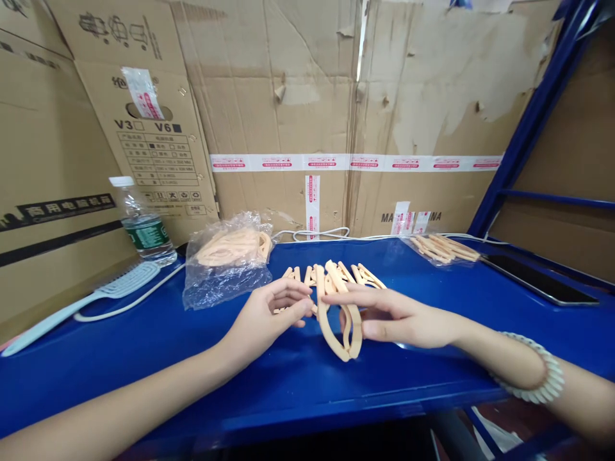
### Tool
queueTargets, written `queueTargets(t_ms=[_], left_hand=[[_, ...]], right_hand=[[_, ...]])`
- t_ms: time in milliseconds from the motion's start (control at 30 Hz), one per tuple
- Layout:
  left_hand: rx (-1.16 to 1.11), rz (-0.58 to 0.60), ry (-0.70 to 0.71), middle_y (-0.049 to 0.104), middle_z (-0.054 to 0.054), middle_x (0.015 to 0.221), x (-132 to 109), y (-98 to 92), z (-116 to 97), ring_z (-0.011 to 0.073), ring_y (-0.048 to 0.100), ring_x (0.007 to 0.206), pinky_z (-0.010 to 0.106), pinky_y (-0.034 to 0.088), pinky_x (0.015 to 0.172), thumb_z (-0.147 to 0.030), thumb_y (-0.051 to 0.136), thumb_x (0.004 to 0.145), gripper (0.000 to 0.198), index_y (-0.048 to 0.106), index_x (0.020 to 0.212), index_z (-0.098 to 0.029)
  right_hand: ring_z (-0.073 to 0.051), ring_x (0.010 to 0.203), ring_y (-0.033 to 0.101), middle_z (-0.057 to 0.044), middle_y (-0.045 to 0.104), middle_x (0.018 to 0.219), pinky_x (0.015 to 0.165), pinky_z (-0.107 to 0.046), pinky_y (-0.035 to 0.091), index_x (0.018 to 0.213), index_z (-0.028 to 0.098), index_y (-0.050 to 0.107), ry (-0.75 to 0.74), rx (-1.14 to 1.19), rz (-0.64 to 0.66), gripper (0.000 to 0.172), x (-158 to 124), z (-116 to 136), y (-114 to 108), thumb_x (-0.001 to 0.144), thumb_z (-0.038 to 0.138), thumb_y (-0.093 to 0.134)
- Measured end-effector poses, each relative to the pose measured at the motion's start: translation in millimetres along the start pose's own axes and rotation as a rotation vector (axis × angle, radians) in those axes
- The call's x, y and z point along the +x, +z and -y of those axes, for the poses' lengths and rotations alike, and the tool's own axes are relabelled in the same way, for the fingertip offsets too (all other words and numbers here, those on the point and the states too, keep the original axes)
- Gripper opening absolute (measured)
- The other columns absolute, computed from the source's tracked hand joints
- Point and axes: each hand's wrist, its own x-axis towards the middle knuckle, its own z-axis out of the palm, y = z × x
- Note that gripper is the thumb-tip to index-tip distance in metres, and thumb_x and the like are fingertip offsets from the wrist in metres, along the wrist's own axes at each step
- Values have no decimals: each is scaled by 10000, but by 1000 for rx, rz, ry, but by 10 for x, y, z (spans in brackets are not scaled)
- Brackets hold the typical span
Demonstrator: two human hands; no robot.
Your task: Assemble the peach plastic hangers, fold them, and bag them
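A beige piece shaped like a folded clothes hanger (354,320) stands tilted above the blue table, its long arms up and its curved loop down. My right hand (398,314) is closed on its right side, thumb in front and index finger across the arms. Just left of it, my left hand (273,314) is loosely curled, fingers bent and slightly apart, with nothing visibly held. Behind both hands lie several similar beige hangers (369,275) in a row, partly hidden by the hands and the held piece.
A clear plastic bag (225,282) of beige pieces lies left, near a water bottle (144,224) and a pale blue hairbrush (129,280). Back right are another bagged bundle (442,248) and a dark phone or tablet (538,280). Cardboard (288,115) stands behind; a blue frame post (523,121) rises right.
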Motion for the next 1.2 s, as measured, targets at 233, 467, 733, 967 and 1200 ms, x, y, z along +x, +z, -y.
queueTargets(t_ms=[233,467,733,967,1200], left_hand=[[128,-49,34,704,49,788,-3,-71,-13,195,676,735,281,558,623,-401,686,764,261,652,904,-183],[293,-16,121,701,53,928,0,-111,58,222,668,897,321,531,813,-373,616,823,214,644,959,-210],[798,39,279,593,88,1264,-73,-140,108,312,495,1226,457,397,1031,-398,526,880,345,602,1187,-260],[1163,97,267,164,64,1596,-158,-32,187,395,142,1439,674,218,1084,-551,430,921,588,332,1464,-349],[1257,212,192,76,118,1600,-63,145,208,471,62,1423,734,202,1031,-668,372,896,671,227,1491,-395]], right_hand=[[-201,780,646,-78,693,855,751,-391,529,1303,149,571,237,-79,-444,506,-248,-473,-578,941,484,452],[-288,1172,547,-123,627,1242,1025,-488,390,1197,189,630,315,-420,-465,482,-390,-799,-648,918,545,463],[-312,1129,525,-156,575,1196,919,-556,440,1340,271,514,494,-870,-399,504,-450,-696,-453,962,546,325],[-452,1433,15,-103,37,1612,1040,-717,192,1511,393,174,526,-881,-292,692,-443,-396,-135,901,697,297],[-503,1414,35,-53,18,1616,1022,-767,86,1488,447,199,505,-819,-141,757,-252,-260,110,825,784,343]])
